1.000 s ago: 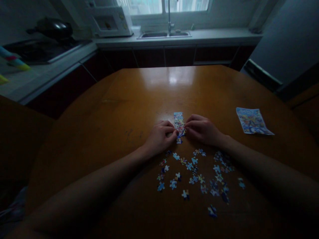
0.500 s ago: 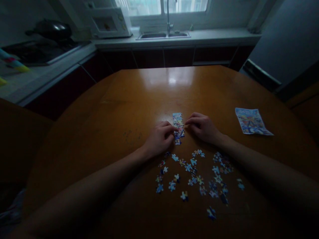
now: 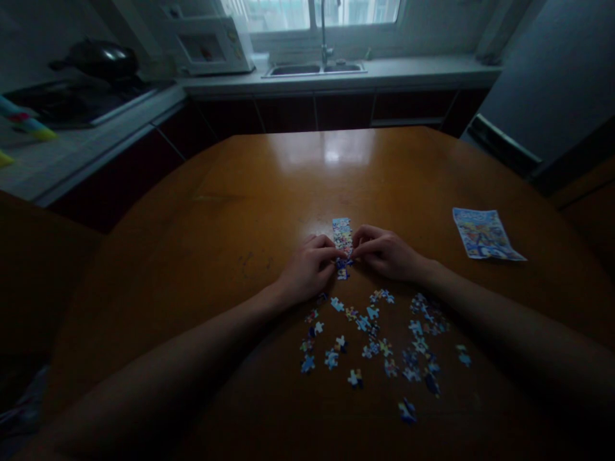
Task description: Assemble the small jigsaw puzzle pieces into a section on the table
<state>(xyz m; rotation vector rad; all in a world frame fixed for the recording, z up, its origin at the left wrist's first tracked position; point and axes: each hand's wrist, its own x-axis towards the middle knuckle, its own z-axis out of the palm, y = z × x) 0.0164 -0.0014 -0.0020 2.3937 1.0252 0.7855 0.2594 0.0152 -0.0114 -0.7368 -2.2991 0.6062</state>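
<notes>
A narrow strip of joined jigsaw puzzle (image 3: 342, 232) lies on the wooden table, longer from front to back than across. My left hand (image 3: 310, 264) rests at its left side, fingers bent and index fingertip on the lower part of the strip. From the right, my right hand (image 3: 384, 253) reaches the strip's lower right edge with thumb and fingers pinched together. Whatever is between those fingertips is too small and dark to make out. Loose jigsaw pieces (image 3: 373, 312) are scattered on the near side of both hands.
A creased printed picture sheet (image 3: 487, 234) lies to the right on the table (image 3: 250, 192). Beyond the table are a counter with a sink (image 3: 314, 69), a white microwave (image 3: 211, 45) and, to the left, a stove with a black pan (image 3: 103, 59).
My right hand has shifted slightly left and nearer to me along the strip's right edge. My left index finger reaches a little lower on the strip. The loose pieces have stayed put.
</notes>
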